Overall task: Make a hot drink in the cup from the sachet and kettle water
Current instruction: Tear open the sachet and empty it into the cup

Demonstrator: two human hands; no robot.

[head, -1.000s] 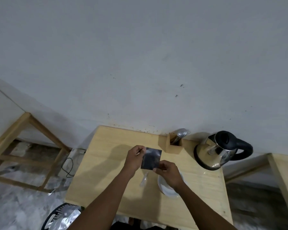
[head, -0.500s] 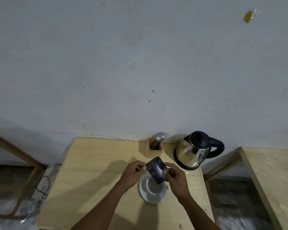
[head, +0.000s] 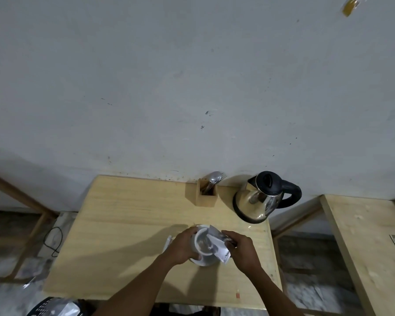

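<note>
A white cup point(head: 202, 244) stands on a white saucer point(head: 205, 262) near the front of the wooden table point(head: 128, 224). My left hand point(head: 184, 247) wraps around the cup's left side. My right hand point(head: 240, 249) pinches a silvery sachet point(head: 218, 246), tilted with one end over the cup's mouth. A steel kettle point(head: 258, 199) with a black lid and handle stands at the table's back right, apart from both hands.
A wooden holder point(head: 206, 197) with spoons and a fork stands at the back beside the kettle. A second wooden table point(head: 365, 247) is on the right, across a gap. A black cable point(head: 54, 240) lies on the floor at left. A small white piece point(head: 168, 242) lies left of the saucer.
Both hands held the sachet above the table before. Now my left hand has let go and grips the cup, and my right hand has tipped the sachet down over it.
</note>
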